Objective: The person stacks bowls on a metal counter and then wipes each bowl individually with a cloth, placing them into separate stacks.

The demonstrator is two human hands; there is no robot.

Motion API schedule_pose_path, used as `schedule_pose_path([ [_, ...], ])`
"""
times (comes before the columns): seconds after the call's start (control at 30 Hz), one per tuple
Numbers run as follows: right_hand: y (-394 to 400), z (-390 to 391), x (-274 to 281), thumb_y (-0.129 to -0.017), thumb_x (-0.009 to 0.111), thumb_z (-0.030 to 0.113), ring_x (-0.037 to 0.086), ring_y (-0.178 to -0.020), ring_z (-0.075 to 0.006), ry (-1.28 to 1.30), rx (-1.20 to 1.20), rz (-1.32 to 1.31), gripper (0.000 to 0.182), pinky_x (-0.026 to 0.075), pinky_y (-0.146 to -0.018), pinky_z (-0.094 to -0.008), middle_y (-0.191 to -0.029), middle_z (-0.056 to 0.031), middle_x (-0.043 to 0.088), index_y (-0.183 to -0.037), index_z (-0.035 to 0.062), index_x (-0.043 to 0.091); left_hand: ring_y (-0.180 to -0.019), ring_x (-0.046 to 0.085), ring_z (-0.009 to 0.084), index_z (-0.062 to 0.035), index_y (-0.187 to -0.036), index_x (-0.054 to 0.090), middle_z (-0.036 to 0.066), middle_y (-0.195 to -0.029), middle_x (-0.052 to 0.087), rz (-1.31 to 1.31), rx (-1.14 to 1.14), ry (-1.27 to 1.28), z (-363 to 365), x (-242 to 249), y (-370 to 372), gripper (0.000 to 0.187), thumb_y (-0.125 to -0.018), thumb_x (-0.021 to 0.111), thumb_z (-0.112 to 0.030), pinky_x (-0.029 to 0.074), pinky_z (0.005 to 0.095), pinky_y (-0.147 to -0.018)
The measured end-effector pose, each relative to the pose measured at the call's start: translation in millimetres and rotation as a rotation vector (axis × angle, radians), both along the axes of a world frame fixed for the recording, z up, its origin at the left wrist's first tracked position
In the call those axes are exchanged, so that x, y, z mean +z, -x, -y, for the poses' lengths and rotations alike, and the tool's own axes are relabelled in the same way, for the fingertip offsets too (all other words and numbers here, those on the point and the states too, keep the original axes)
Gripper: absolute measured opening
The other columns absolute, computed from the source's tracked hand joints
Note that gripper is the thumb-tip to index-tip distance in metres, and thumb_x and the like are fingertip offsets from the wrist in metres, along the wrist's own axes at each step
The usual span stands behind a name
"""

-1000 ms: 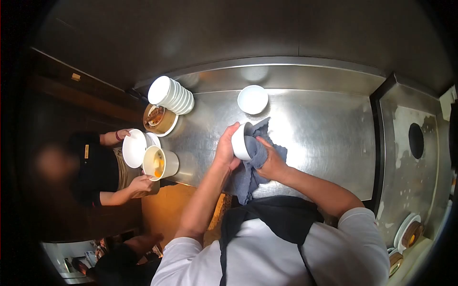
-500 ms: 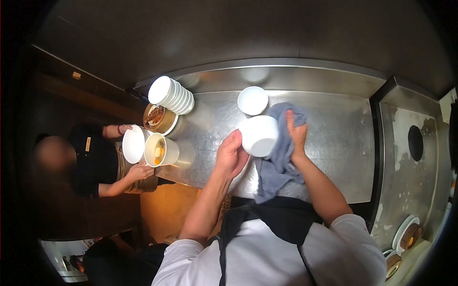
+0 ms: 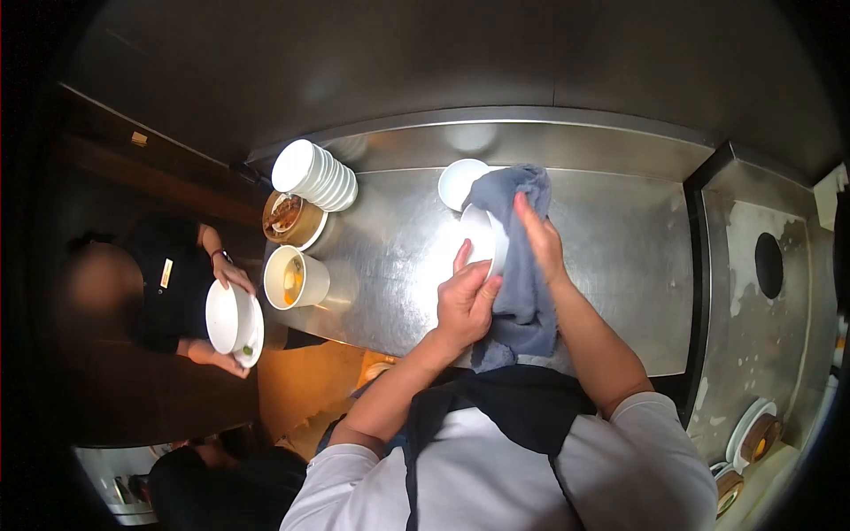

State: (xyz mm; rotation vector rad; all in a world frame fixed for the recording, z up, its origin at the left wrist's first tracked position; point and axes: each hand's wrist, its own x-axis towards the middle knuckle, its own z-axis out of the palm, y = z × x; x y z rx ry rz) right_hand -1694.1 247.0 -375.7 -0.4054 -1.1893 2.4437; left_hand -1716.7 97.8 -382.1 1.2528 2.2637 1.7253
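My left hand [image 3: 467, 301] is closed round a white bowl [image 3: 479, 232], which is tipped on its side above the counter. A grey-blue cloth [image 3: 524, 296] covers the bowl's right side and hangs down toward my apron. My right hand [image 3: 541, 239] holds the cloth against the bowl, its thumb side up; part of its fingers is hidden in the folds. Just behind, a second white bowl [image 3: 459, 183] rests on the counter, partly covered by the cloth.
On the steel counter [image 3: 620, 265], at left, are a leaning stack of white bowls [image 3: 320, 177], a brown round dish of food [image 3: 288, 219] and a white tub [image 3: 310, 281] with orange and pale contents. A co-worker [image 3: 173, 283] holds a white bowl and plate [image 3: 254, 332].
My left hand has turned the bowl sideways into the cloth, and the cloth has shifted up and over it. The co-worker has drawn back left with the white dishes, leaving the tub behind.
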Motion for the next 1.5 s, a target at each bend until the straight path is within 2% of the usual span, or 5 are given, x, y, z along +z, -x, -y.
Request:
schedule_pose_path([
  [0.17, 12.3, -6.1, -18.6, -0.098, 0.054, 0.04, 0.06, -0.097, -0.0101, 0.505, 0.225, 0.175, 0.045, 0.049, -0.083, -0.025, -0.108, -0.0069, 0.063, -0.111, -0.0025, 0.062, -0.09, 0.068, 0.031, 0.004, -0.105, 0.066, 0.018, -0.094, 0.07, -0.259, 0.022, -0.116, -2.0, -17.3, 7.3, 0.021, -0.087, 0.065, -0.006, 0.027, 0.0542, -0.113],
  [0.53, 45.3, 26.2, -6.7, -0.097, 0.054, 0.045, 0.061, -0.074, -0.0125, -0.402, -0.204, 0.225, 0.048, 0.05, -0.068, -0.0254, -0.089, -0.0058, 0.064, -0.111, -0.001, 0.061, -0.092, 0.068, 0.032, 0.0002, -0.105, 0.067, 0.018, -0.101, 0.07, -0.062, -0.154, 0.191, 15.1, 1.0, 56.1, 0.023, -0.083, 0.066, -0.003, 0.045, 0.045, -0.099],
  [0.67, 59.8, -16.4, -24.3, -0.096, 0.055, 0.043, 0.067, -0.08, -0.0208, 0.487, 0.279, 0.27, 0.048, 0.056, -0.075, -0.0299, -0.092, -0.0112, 0.066, -0.116, -0.0004, 0.06, -0.099, 0.068, 0.0299, 0.0001, -0.106, 0.068, 0.016, -0.105, 0.071, -0.169, -0.161, 0.058, 11.7, 10.7, 58.4, 0.033, -0.073, 0.066, 0.004, 0.048, 0.0454, -0.095],
  [1.33, 76.3, 37.6, 20.5, -0.094, 0.055, 0.046, 0.065, -0.1, -0.0238, 0.464, 0.066, 0.325, 0.06, 0.056, -0.087, -0.0337, -0.114, -0.0173, 0.062, -0.123, -0.0068, 0.054, -0.069, 0.063, 0.0421, -0.0047, -0.08, 0.066, 0.023, -0.066, 0.061, -0.637, 0.816, 0.696, 142.3, 47.4, 352.8, 0.015, -0.089, 0.063, -0.017, 0.047, 0.0508, -0.063],
  [1.5, 75.6, 31.6, -0.2, -0.095, 0.055, 0.043, 0.065, -0.101, -0.0236, 0.564, 0.024, 0.268, 0.056, 0.055, -0.088, -0.0346, -0.114, -0.0144, 0.063, -0.124, -0.0045, 0.055, -0.094, 0.063, 0.0372, -0.005, -0.101, 0.067, 0.021, -0.094, 0.066, -0.615, 0.774, 0.706, 150.5, 34.4, 368.5, 0.022, -0.091, 0.061, -0.024, 0.04, 0.0534, -0.094],
])
